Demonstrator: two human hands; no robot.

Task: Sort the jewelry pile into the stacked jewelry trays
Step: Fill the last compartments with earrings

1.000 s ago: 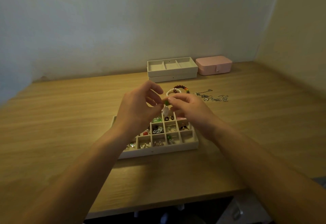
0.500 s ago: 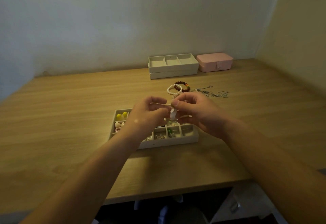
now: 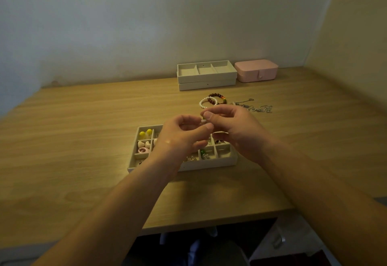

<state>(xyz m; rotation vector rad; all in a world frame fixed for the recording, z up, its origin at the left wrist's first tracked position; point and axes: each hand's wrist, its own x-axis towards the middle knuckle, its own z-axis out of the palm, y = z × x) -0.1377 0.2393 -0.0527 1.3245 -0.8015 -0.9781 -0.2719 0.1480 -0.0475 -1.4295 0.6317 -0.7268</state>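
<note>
A cream compartment tray [image 3: 227,159] with several small earrings and charms sits on the wooden table in front of me. Above it, my left hand [image 3: 180,138] and my right hand [image 3: 232,127] meet, both pinching one small pale jewelry piece [image 3: 203,120] between thumb and fingertips. Behind the hands lie a white pearl bracelet [image 3: 202,103], a dark red bead bracelet [image 3: 218,96] and tangled silver chains [image 3: 254,107]. Two stacked cream trays [image 3: 206,81] stand at the back, the top one with three bare compartments.
A shut pink jewelry box [image 3: 256,70] sits to the right of the stacked trays, by the wall. The table [image 3: 73,140] meets walls at the back and the right. Its front edge runs just below my forearms.
Both hands drew slightly toward me and stay together over the tray. The left hand's fingers, spread before, have curled in to pinch the small piece that the right hand holds.
</note>
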